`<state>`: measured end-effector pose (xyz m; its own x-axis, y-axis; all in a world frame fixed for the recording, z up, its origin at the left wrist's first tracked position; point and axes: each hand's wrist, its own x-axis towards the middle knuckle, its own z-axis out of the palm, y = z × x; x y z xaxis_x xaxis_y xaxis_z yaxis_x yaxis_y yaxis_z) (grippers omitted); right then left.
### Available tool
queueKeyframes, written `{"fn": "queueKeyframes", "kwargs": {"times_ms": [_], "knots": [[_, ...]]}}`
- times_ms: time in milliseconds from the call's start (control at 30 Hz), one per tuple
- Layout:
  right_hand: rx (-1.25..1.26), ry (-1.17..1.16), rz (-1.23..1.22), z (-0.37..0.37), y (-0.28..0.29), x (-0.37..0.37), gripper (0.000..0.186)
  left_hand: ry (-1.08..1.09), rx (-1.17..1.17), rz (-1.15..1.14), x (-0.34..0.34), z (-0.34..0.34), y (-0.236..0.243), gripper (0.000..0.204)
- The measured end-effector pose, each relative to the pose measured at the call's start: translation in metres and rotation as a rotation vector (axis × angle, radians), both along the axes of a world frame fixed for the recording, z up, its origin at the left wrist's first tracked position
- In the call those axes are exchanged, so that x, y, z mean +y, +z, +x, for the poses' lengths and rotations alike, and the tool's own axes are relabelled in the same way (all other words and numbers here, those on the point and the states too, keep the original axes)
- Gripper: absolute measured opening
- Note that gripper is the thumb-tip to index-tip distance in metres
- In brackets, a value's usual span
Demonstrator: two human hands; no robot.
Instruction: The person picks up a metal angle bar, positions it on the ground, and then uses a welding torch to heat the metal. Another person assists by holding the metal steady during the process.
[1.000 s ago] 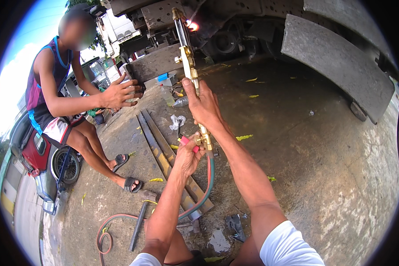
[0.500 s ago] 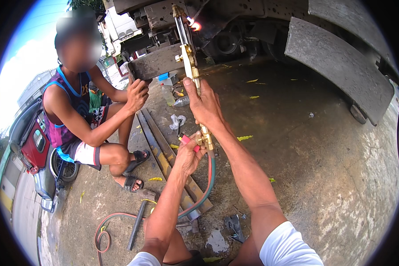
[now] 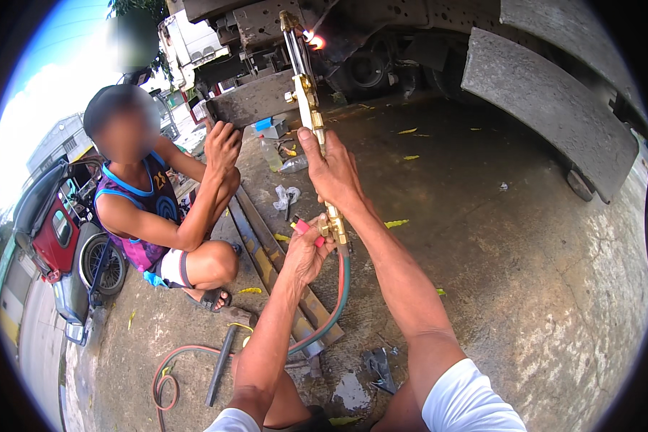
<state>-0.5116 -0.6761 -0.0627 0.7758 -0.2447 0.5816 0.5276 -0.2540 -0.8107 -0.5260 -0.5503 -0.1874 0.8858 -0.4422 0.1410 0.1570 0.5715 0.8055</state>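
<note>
Bright daylight — heavy fisheye edges

A crouching person [image 3: 158,216] sits left of the cutting torch [image 3: 311,122].

I'm outdoors in bright daylight on a stained, cracked concrete floor [image 3: 525,237] scattered with yellow leaves. Ahead of me hangs the rusty underside of a truck [image 3: 410,43], with a grey mudflap [image 3: 547,101] on the right. To my left a person [image 3: 158,216] squats beside 2 long steel bars [image 3: 266,252]. Behind them stands a red tricycle [image 3: 57,237], with a pale building [image 3: 57,140] and blue sky beyond.
</note>
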Motion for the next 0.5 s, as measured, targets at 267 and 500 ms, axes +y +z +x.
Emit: {"fn": "queueKeyframes", "kwargs": {"times_ms": [267, 500], "knots": [[-0.055, -0.03, -0.002, 0.0036, -0.0041, -0.0024, 0.069, -0.019, 0.01, 0.013, -0.0017, 0.0022, -0.0011, 0.022], [-0.056, -0.038, -0.007, 0.0059, -0.0071, -0.0034, 0.067, -0.022, 0.014, -0.002, -0.0036, 0.0, -0.0001, 0.023]]}}
